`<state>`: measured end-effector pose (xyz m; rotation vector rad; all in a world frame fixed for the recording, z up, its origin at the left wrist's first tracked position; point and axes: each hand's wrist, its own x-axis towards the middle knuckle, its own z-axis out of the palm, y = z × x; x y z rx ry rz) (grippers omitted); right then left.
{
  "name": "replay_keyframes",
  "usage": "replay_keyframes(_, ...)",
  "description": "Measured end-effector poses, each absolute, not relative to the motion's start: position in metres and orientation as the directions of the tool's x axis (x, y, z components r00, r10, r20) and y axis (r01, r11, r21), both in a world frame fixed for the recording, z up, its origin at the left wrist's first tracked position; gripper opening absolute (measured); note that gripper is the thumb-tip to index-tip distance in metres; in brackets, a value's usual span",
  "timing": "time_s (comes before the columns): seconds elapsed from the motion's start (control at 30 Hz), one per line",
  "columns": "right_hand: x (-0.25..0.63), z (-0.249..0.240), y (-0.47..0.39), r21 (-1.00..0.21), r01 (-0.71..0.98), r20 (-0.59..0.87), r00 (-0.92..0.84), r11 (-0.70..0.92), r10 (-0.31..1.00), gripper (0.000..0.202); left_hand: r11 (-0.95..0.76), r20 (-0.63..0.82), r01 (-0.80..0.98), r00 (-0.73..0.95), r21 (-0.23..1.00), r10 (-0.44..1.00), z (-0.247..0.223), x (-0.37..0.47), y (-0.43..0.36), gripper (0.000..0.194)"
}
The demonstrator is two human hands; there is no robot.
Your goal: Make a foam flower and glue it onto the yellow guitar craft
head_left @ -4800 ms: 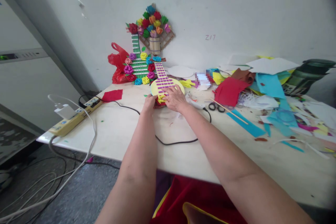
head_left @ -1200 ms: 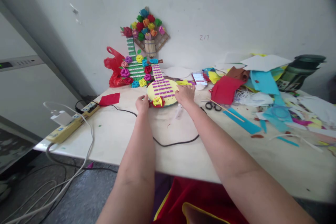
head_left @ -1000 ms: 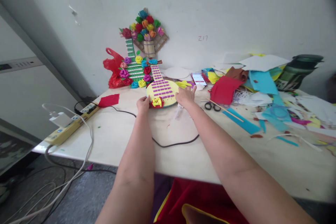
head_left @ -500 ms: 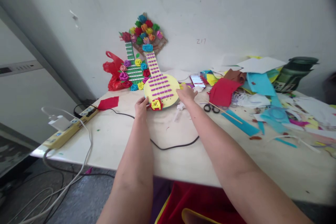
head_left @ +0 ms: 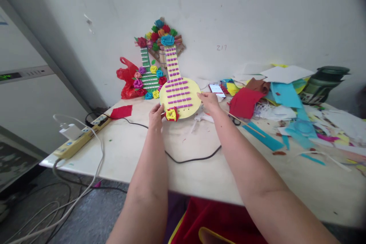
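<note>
A yellow paper guitar (head_left: 180, 92) with purple strips across its round body and neck is held up between my hands, tilted back. My left hand (head_left: 156, 117) grips the lower left edge, beside a yellow-and-red paper flower (head_left: 172, 114) on the body. Pinched at the right edge of the body is my right hand (head_left: 210, 101). A blue paper flower (head_left: 167, 40) tops the neck. Behind it, a green paper guitar (head_left: 149, 72) edged with colourful flowers leans against the wall. Under the held guitar's right side lies a white glue gun (head_left: 205, 117), partly hidden.
A yellow power strip (head_left: 77, 143) with a white charger lies at the left table edge, and a black cable (head_left: 188, 161) crosses the table. Phone (head_left: 217, 90), scissors (head_left: 236, 121), red paper (head_left: 246, 101), blue paper strips and a green bottle (head_left: 324, 84) are at the right. A red bag (head_left: 128, 80) stands at the back.
The yellow guitar has risen slightly and tipped, its neck now more upright and covering more of the flowers behind. Both hands still hold its edges. The view has shifted a little.
</note>
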<state>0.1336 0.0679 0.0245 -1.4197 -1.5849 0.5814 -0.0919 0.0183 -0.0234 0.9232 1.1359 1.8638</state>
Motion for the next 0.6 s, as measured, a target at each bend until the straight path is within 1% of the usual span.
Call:
replay_keyframes(0.1,0.132,0.027,0.064,-0.91,0.324,0.307,0.112,0.257,0.945,0.027,-0.342,0.218,-0.236,-0.429,0.91,0.877,-0.022,-0.092,0.017,0.047)
replay_keyframes(0.17,0.132,0.03,0.059,-0.946,0.209,0.278,0.132,0.247,0.952,0.024,-0.345,0.227,-0.237,-0.413,0.908,0.882,-0.022,-0.092,0.016,0.046)
replay_keyframes(0.23,0.132,0.033,0.053,-0.963,0.134,0.249,0.122,0.232,0.961,0.023,-0.345,0.235,-0.231,-0.399,0.91,0.886,-0.022,-0.092,0.016,0.045)
replay_keyframes(0.3,0.133,0.034,0.051,-0.969,0.102,0.235,0.114,0.224,0.965,0.022,-0.343,0.242,-0.216,-0.389,0.914,0.889,-0.023,-0.091,0.015,0.045)
replay_keyframes(0.37,0.134,0.033,0.051,-0.969,0.11,0.234,0.113,0.222,0.966,0.023,-0.336,0.239,-0.199,-0.393,0.92,0.888,-0.022,-0.091,0.015,0.045)
replay_keyframes(0.43,0.134,0.03,0.054,-0.964,0.163,0.23,0.112,0.21,0.967,0.025,-0.326,0.223,-0.201,-0.411,0.924,0.884,-0.022,-0.091,0.015,0.047)
replay_keyframes(0.5,0.135,0.027,0.059,-0.946,0.258,0.232,0.109,0.198,0.967,0.026,-0.324,0.201,-0.225,-0.438,0.919,0.876,-0.022,-0.092,0.016,0.049)
replay_keyframes(0.6,0.134,0.022,0.067,-0.878,0.443,0.247,0.093,0.182,0.964,0.025,-0.324,0.175,-0.254,-0.473,0.911,0.864,-0.025,-0.095,0.019,0.048)
